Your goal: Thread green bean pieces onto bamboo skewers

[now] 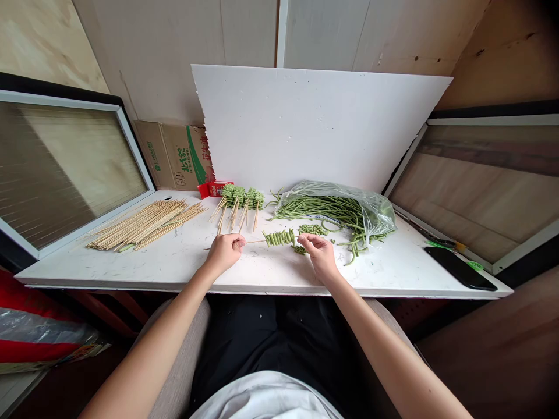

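My left hand (225, 251) is closed around a thin bamboo skewer (255, 241), which points to the right above the table. Short cut pieces of green long bean (279, 237) sit side by side along the skewer's far end. At its tip, my right hand (318, 251) pinches with thumb and forefinger at the last bean piece (294, 236); the fingertips partly hide the contact. Just behind and below my right hand lie small piles of cut bean pieces (313, 229) on the white table.
A large heap of bamboo skewers (144, 224) lies at left. Finished bean skewers (242, 196) are stacked at the back beside a red box (216, 188). Whole long beans (323, 208) spill from a clear plastic bag (384, 212). A black phone (459, 267) rests at the right edge.
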Demonstrator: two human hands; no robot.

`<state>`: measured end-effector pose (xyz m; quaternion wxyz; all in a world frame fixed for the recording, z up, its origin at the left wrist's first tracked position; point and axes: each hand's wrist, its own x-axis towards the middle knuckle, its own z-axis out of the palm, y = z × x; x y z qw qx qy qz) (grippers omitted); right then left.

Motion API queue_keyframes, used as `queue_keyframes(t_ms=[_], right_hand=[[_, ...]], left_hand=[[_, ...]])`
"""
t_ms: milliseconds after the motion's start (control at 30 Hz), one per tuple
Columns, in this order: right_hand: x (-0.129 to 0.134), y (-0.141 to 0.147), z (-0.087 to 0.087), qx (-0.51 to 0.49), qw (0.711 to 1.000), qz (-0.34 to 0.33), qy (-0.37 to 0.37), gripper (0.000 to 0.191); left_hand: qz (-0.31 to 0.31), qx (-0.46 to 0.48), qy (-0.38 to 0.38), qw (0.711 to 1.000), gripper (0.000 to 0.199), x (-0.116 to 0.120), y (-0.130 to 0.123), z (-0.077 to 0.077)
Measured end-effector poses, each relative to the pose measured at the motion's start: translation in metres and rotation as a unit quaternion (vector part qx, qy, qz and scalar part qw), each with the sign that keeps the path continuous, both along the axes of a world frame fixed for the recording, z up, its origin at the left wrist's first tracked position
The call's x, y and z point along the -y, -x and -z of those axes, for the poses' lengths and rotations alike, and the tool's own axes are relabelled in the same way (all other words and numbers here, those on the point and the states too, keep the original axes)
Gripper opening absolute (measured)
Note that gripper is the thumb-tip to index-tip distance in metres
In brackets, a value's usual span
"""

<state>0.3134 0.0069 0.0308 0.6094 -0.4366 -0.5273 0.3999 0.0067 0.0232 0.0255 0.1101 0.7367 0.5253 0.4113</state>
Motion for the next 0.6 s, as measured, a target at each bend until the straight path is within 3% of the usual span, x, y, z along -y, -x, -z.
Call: queue_keyframes(t_ms=[600], right_hand=[[-0.0019, 0.0032, 0.0086, -0.005, 1.0, -0.001, 0.002, 0.037]], left_hand=[[0.005, -0.004, -0.001, 1.0, 0.02, -0.0046, 0.0051, 0.008]])
